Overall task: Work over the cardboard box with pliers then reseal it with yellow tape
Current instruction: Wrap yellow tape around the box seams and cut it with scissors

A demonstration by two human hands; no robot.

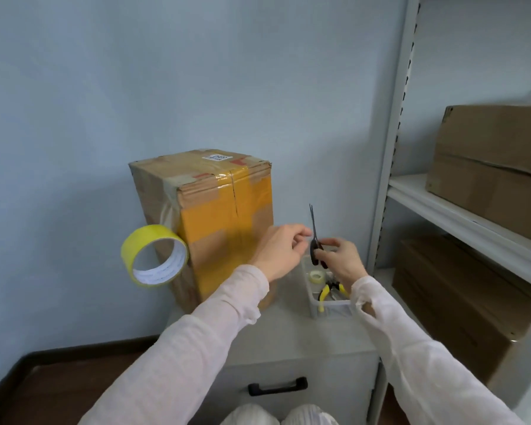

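Right hand (341, 259) clamped on scissors (314, 237), blades up, prob. for cutting tape. Left hand (278, 251) pinched shut beside them; contents unclear. Yellow tape roll (154, 259) hangs off cardboard box (224, 216). Pliers (330, 291) parked in bin (328, 308).

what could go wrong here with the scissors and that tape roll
1. The scissors point blades-up, gripped by the right hand with the left hand close beside them; a slip could nick the fingers.
2. The yellow tape roll hangs off the cardboard box side by its strip; it might peel loose and drop to the floor.
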